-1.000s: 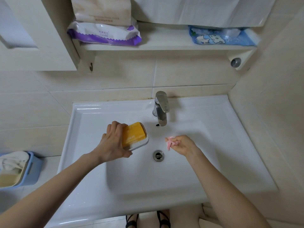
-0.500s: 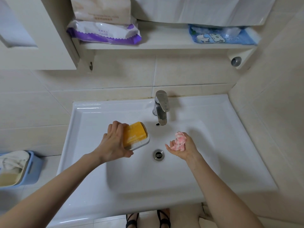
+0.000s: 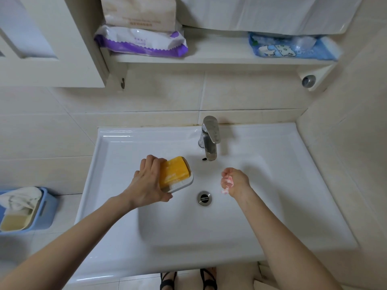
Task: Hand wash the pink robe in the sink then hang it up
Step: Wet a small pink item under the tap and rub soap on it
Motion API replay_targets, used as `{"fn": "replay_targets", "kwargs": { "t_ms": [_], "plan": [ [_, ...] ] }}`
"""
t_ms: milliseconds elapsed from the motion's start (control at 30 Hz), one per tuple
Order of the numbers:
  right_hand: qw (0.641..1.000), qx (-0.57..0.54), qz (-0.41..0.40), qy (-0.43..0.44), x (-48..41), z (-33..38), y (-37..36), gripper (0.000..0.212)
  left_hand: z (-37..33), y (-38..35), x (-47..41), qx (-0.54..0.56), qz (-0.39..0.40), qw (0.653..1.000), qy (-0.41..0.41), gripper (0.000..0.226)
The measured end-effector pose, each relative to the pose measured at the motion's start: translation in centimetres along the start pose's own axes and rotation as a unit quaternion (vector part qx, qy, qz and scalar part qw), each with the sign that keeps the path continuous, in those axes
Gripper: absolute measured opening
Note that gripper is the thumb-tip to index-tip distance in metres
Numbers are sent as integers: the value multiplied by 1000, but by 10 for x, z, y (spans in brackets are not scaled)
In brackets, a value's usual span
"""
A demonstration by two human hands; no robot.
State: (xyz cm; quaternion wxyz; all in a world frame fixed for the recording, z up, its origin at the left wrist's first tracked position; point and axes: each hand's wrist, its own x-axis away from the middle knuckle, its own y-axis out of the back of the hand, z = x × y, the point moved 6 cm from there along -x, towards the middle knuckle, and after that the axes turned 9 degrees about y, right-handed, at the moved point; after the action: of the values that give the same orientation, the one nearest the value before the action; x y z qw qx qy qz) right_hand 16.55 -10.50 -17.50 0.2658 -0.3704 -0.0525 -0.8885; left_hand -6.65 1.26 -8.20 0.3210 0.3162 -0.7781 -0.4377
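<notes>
Over the sink (image 3: pixel 209 237), by its one drain (image 3: pixel 204 198), two hands are busy. The left hand (image 3: pixel 149 183) grips one dish (image 3: pixel 182 184) carrying one soap bar (image 3: pixel 174 171). The right hand (image 3: pixel 235 181) is curled tight round the one tiny robe (image 3: pixel 227 181), bunched above the basin. This looks like the soaping step; next, soap must meet robe, so the dish likely needs setting down. Beyond are one tap (image 3: pixel 210 139) and one shelf (image 3: pixel 219 55) with two packs, purple (image 3: pixel 142 43) and blue (image 3: pixel 289 48).

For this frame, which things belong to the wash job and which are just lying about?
In the job: pink cloth gripped by right hand; soap in soap dish held by left hand; sink; faucet.
Lying about: purple pack, blue pack and paper bag on shelf; blue basket at left.
</notes>
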Motion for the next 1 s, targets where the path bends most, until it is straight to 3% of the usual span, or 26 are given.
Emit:
{"fn": "replay_targets", "kwargs": {
  "t_ms": [133,400,733,800,900,1000],
  "plan": [
    [998,7,-50,25,9,8,-6,29,2,1,0,4,-3,1000,3,104],
    [995,-14,-58,74,24,31,-16,20,2,1,-1,10,-1,1000,10,104],
    [994,-41,-79,56,19,29,-14,22,1,4,-4,11,-10,1000,8,112],
    [998,-36,-42,24,11,26,-12,22,1,6,-4,12,-11,1000,9,112],
    [996,-31,83,-24,8,23,-17,17,-2,9,-3,15,-16,1000,3,112],
    [980,-48,190,-29,10,23,-26,48,-8,16,-3,26,-15,1000,-3,112]
  ]
}}
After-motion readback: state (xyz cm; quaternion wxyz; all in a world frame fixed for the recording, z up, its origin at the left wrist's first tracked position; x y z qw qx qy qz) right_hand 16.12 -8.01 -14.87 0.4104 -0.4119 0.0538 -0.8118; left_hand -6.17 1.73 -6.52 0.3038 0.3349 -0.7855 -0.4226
